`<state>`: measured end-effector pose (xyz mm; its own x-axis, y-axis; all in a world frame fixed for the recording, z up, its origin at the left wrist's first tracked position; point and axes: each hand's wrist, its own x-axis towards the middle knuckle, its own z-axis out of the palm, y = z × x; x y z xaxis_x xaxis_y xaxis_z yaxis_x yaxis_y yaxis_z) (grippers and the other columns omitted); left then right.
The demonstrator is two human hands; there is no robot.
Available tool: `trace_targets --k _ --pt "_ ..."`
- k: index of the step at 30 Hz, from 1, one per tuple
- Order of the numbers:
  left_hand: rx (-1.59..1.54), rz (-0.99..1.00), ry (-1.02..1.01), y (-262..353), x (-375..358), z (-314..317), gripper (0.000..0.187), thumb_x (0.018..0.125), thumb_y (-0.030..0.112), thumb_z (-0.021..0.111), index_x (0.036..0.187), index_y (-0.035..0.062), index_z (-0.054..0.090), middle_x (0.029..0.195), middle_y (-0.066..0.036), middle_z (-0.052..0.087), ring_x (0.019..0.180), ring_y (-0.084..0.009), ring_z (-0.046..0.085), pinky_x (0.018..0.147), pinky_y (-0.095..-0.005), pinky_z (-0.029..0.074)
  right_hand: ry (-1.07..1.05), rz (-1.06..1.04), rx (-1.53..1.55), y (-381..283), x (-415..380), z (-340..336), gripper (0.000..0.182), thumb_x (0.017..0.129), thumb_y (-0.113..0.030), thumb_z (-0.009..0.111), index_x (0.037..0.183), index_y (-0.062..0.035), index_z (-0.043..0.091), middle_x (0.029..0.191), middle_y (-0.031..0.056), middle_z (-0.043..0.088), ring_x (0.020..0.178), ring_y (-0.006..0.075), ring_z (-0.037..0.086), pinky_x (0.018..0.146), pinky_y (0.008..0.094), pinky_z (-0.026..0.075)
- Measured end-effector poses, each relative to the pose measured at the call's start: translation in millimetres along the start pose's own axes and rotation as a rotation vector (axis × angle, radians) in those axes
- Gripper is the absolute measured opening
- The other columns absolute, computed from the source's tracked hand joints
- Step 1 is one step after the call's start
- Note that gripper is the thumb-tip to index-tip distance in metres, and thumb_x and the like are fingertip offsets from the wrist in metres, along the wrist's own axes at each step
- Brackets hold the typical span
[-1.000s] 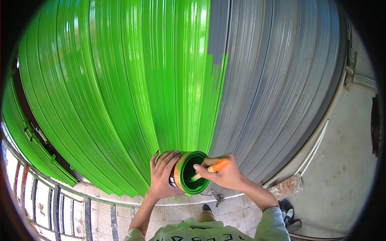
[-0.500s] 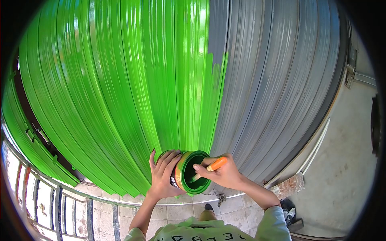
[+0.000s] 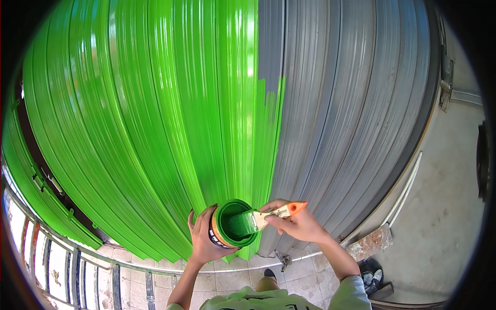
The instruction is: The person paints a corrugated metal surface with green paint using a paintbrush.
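My left hand (image 3: 202, 236) is wrapped around the side of a paint can (image 3: 219, 235), which is tilted so its green-coated inside shows. In my right hand (image 3: 297, 222) is a paintbrush (image 3: 273, 214) with an orange-tipped handle, gripped near its metal band. Its green-wet bristles are at the can's mouth, over the inner wall. Beyond the can stands a ribbed metal door (image 3: 155, 129), glossy green on the left. Its right part (image 3: 351, 103) is bare grey, and the green ends in a ragged edge on one middle rib.
A metal railing (image 3: 116, 294) curves along the lower left over pale floor tiles (image 3: 206, 281). At the right are a concrete wall (image 3: 439, 206), a white pipe (image 3: 405, 194), a stained block (image 3: 369, 243) and dark shoes (image 3: 371, 276).
My right hand has drawn the brush partly out of the can, so its bristles now show. The can has shifted slightly left, and the view has turned a little.
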<state>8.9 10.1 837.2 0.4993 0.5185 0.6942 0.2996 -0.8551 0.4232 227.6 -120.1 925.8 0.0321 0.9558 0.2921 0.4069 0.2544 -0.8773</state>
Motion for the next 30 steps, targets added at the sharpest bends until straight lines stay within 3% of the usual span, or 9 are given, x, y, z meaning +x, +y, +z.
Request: trace_targets --k 4,7,10,13,20,22,25,30 --pt "0.022 -0.020 -0.047 -5.1 -5.0 11.1 0.111 0.042 0.050 0.088 0.133 0.0048 0.043 0.127 -0.012 0.055 0.120 -0.0275 0.051 0.109 -0.0587 0.017 -0.076 0.001 -0.048 3.1 1.9 -2.7 0.029 0.092 -0.022 0.063 0.115 -0.0038 0.062 0.073 0.0005 0.062 0.057 0.0081 0.055 0.051 0.0237 0.044" --pt "0.019 -0.038 -0.083 -8.3 -8.4 19.3 0.112 0.042 0.051 0.088 0.133 0.0051 0.042 0.128 -0.012 0.054 0.120 -0.0269 0.051 0.108 -0.0593 0.018 -0.100 -0.185 -0.072 16.0 7.7 -3.6 0.027 0.093 -0.019 0.062 0.116 -0.0064 0.064 0.076 0.0014 0.063 0.060 0.0092 0.057 0.052 0.0243 0.046" --pt "0.010 -0.059 -0.106 -10.9 -10.7 26.3 0.113 0.042 0.052 0.088 0.134 0.0057 0.041 0.128 -0.011 0.054 0.120 -0.0266 0.052 0.108 -0.0597 0.019 -0.149 -0.170 -0.069 17.4 7.4 -5.9 0.026 0.093 -0.019 0.060 0.116 -0.0069 0.065 0.077 0.0021 0.063 0.063 0.0098 0.057 0.054 0.0251 0.047" --pt "0.000 -0.084 -0.121 -10.5 -11.3 30.5 0.113 0.042 0.052 0.088 0.134 0.0062 0.041 0.129 -0.011 0.054 0.120 -0.0262 0.052 0.107 -0.0601 0.020 -0.229 0.043 0.129 20.9 2.8 -9.2 0.024 0.094 -0.018 0.059 0.113 -0.0064 0.066 0.079 0.0024 0.064 0.065 0.0102 0.058 0.056 0.0260 0.048" --pt "-0.079 -0.132 -0.064 -1.0 -4.5 37.4 0.116 0.042 0.052 0.089 0.135 0.0051 0.039 0.127 -0.011 0.054 0.118 -0.0258 0.053 0.106 -0.0602 0.022 0.016 0.050 0.500 81.7 -13.4 -18.6 0.024 0.091 -0.021 0.063 0.098 0.0016 0.066 0.076 0.0100 0.066 0.064 0.0137 0.060 0.052 0.0260 0.047" --pt "-0.106 -0.143 -0.032 10.1 6.9 38.1 0.116 0.042 0.048 0.090 0.135 0.0020 0.038 0.126 -0.012 0.054 0.117 -0.0297 0.053 0.105 -0.0536 0.029 0.177 0.062 0.623 75.3 -11.5 -17.7 0.027 0.089 -0.023 0.063 0.092 0.0035 0.064 0.074 0.0150 0.065 0.064 0.0181 0.063 0.051 0.0278 0.049" --pt "-0.273 -0.200 0.015 22.7 27.3 44.9 0.114 0.044 0.042 0.091 0.134 -0.0017 0.038 0.124 -0.015 0.055 0.114 -0.0340 0.054 0.101 -0.0445 0.038 0.219 0.054 0.844 69.8 -1.6 -43.6 0.026 0.091 -0.023 0.060 0.093 0.0030 0.063 0.077 0.0177 0.066 0.064 0.0206 0.065 0.054 0.0299 0.052" --pt "-0.390 -0.210 0.101 41.6 48.5 50.8 0.113 0.045 0.040 0.092 0.134 -0.0028 0.036 0.121 -0.016 0.057 0.112 -0.0317 0.056 0.099 -0.0432 0.041 0.606 -0.223 0.627 32.0 44.8 -94.9 0.023 0.090 -0.017 0.059 0.095 0.0053 0.063 0.083 0.0202 0.067 0.066 0.0242 0.068 0.059 0.0310 0.056"
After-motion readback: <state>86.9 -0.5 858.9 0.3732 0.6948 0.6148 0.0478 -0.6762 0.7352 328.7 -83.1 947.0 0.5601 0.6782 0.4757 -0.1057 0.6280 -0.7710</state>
